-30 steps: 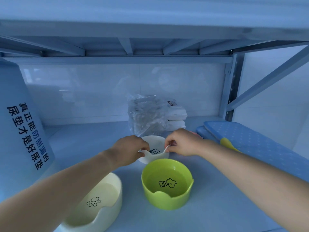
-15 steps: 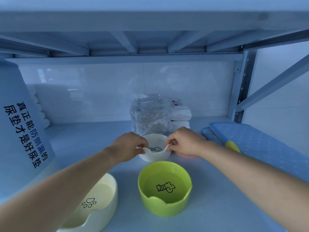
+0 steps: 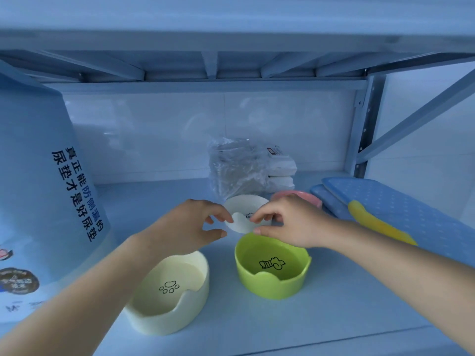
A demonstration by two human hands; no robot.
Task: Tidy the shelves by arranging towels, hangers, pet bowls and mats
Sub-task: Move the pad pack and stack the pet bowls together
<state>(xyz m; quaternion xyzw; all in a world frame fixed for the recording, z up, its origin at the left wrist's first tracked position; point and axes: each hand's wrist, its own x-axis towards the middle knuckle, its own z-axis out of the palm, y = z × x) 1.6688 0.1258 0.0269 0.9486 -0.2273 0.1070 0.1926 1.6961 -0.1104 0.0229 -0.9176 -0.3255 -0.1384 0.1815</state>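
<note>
A small white pet bowl (image 3: 248, 205) sits on the shelf (image 3: 334, 304), behind a green bowl (image 3: 272, 283) and a cream bowl with a paw print (image 3: 169, 304). My left hand (image 3: 190, 227) is at the white bowl's left front rim and my right hand (image 3: 288, 222) at its right front rim. On each hand thumb and forefinger are parted, with no grip on the rim. A pink bowl (image 3: 298, 194) peeks out behind my right hand. Blue dotted mats (image 3: 401, 209) lie stacked at the right.
A tall pale-blue pad package with printed characters (image 3: 38, 181) stands at the left. White folded towels in clear plastic wrap (image 3: 244, 165) sit against the back wall. The upper shelf's underside (image 3: 231, 70) hangs low overhead; a metal post and brace (image 3: 365, 129) stand at the right.
Both hands pinched the white bowl's rim earlier; now the fingers have parted and let go. The pink bowl has come into view behind my right hand.
</note>
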